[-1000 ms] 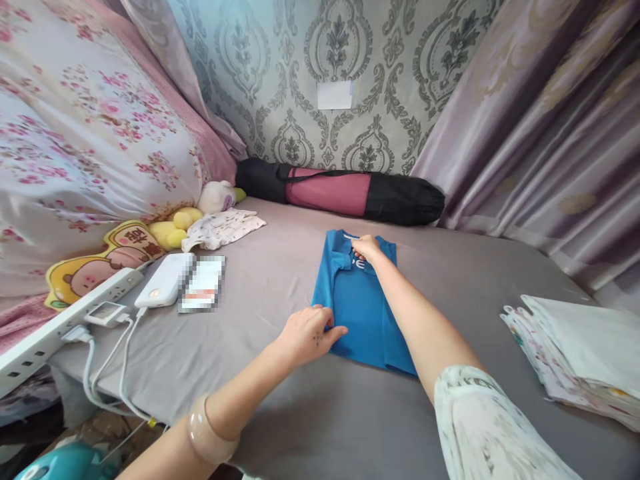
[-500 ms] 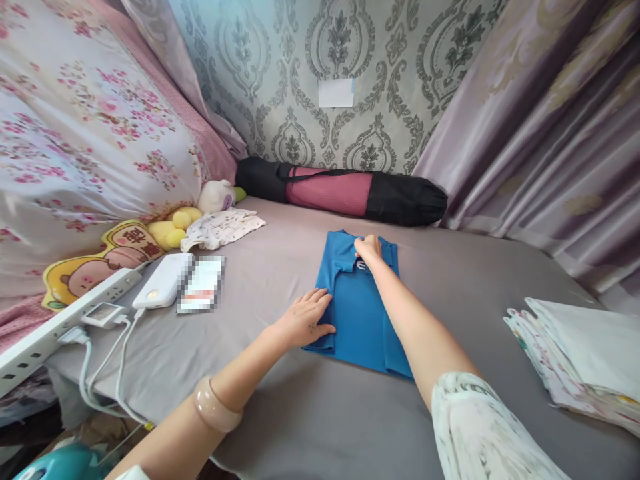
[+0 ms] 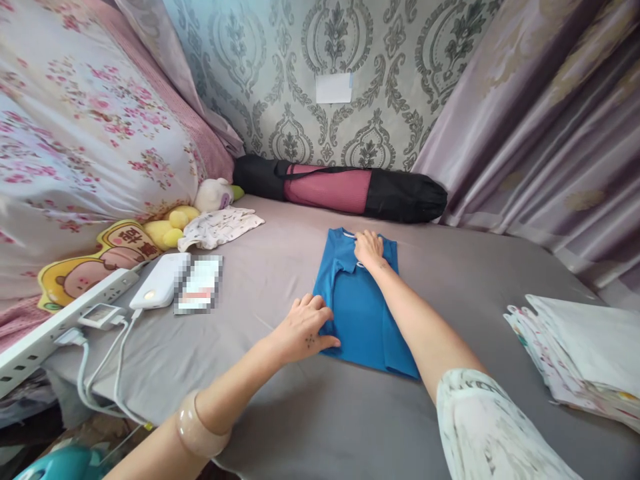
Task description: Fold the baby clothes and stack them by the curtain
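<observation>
A blue shirt [image 3: 357, 307], folded into a narrow strip, lies on the grey bed sheet [image 3: 280, 267] with its collar toward the wall. My left hand [image 3: 305, 328] rests on the shirt's lower left edge, fingers curled against the cloth. My right hand [image 3: 369, 248] lies flat on the chest near the collar, fingers stretched out. Neither hand lifts the shirt off the sheet.
A stack of folded clothes [image 3: 580, 357] lies at the right. A pink mat in a black bag [image 3: 340, 190] lies along the wall. At the left are a white power bank [image 3: 160, 288], a power strip [image 3: 60, 320] with cables, plush toys [image 3: 175, 223] and a small patterned garment [image 3: 220, 225].
My left hand has slid along the shirt's left edge and now presses its lower corner. My right hand has shifted slightly and flattened near the collar. The shirt stays folded in place.
</observation>
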